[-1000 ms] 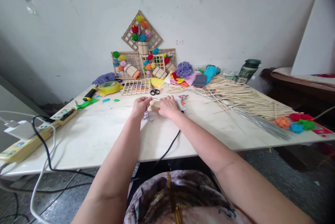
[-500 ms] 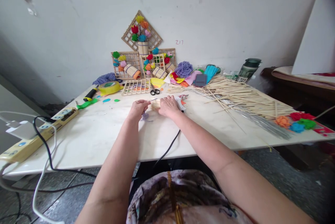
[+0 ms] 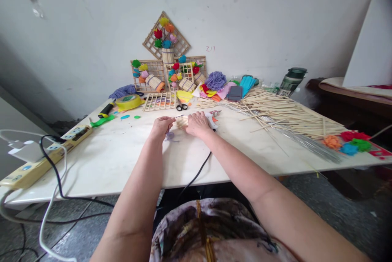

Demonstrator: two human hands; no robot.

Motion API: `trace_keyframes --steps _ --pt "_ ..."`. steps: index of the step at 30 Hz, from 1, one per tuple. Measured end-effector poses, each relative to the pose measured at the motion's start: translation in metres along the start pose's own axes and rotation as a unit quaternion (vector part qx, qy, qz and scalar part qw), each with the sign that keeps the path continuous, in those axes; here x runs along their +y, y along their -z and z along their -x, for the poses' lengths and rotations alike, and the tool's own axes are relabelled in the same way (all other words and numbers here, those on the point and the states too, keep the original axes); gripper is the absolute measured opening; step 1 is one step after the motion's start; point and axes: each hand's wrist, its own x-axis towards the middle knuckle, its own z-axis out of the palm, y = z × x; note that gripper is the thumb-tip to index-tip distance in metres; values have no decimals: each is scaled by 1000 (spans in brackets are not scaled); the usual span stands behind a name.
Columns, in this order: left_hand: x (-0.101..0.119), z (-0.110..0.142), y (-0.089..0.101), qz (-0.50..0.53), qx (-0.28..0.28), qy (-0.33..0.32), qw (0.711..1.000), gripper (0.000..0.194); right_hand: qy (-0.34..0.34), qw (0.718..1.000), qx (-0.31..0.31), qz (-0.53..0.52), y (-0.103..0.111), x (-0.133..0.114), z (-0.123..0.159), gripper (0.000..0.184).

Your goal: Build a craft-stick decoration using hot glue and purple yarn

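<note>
My left hand is closed in a pinch on purple yarn, whose loose end hangs below the fingers onto the table. A taut strand runs from the fingertips toward a bundle of short wooden sticks. Over the right part of that bundle lies my right hand, its fingers curled down and gripping it; the palm hides how far the sticks reach. Just beyond this hand rests a white glue gun, partly covered. Black-handled scissors lie behind the bundle.
Stick lattices with paper flowers stand against the wall. Many loose sticks and wires spread at right. Purple yarn sits at back, yellow tape at left. A power strip lines the left edge; a black cord crosses the front.
</note>
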Motion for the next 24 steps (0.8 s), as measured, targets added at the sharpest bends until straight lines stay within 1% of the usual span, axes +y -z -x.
trace_keyframes --steps 7,13,18,21,24 --pt "1 3 0 -60 14 16 998 14 -7 1000 -8 -2 0 0 0 51" --pt "1 6 -2 -98 5 38 994 22 0 1000 8 2 -2 0 1 51" --pt "-1 3 -3 -129 17 72 989 23 -5 1000 12 1 -3 0 3 51" --pt "-3 1 -3 -152 8 76 985 24 -4 1000 14 2 -2 0 3 50" --pt "-7 -2 0 -188 -5 68 980 27 5 1000 3 11 -1 0 3 50"
